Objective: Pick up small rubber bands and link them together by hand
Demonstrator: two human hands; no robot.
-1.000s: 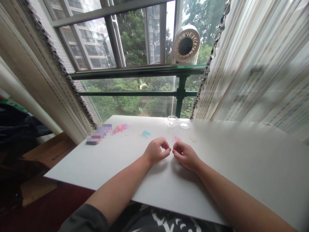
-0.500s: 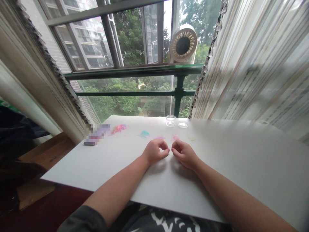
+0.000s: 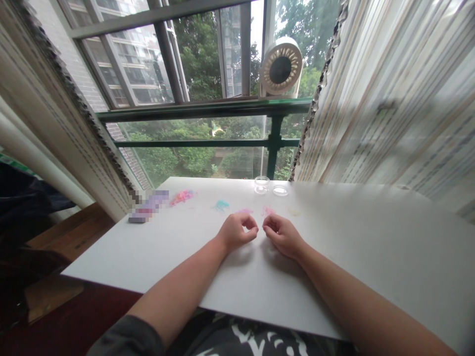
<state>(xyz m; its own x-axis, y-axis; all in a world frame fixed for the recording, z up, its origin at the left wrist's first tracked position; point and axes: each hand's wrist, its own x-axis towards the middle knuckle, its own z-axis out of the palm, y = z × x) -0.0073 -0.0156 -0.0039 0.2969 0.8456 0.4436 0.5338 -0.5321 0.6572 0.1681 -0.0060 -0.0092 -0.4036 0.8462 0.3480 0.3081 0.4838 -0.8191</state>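
My left hand (image 3: 239, 231) and my right hand (image 3: 281, 234) face each other just above the white table (image 3: 166, 252), their fingertips a small gap apart. Thumb and forefinger of each are pinched together; whatever is between them is too small to make out. Just beyond the hands lie a small pink pile (image 3: 268, 211) of thin strands and a pale purple pile (image 3: 245, 211), partly behind my left hand. To the left are a turquoise pile (image 3: 221, 204) and a larger mixed pink and orange pile (image 3: 182, 197). A faint yellowish pile (image 3: 294, 211) lies to the right.
A clear round container (image 3: 261, 185) and a clear lid-like disc (image 3: 280, 191) stand at the table's back edge. A blurred purple packet (image 3: 149, 206) lies at the left. A white fan (image 3: 281, 68) is by the window, above a green railing (image 3: 208, 110). Curtains (image 3: 386, 109) hang on both sides.
Almost nothing differs. Both hands keep the same pinched pose, and the whole view has shifted very slightly.
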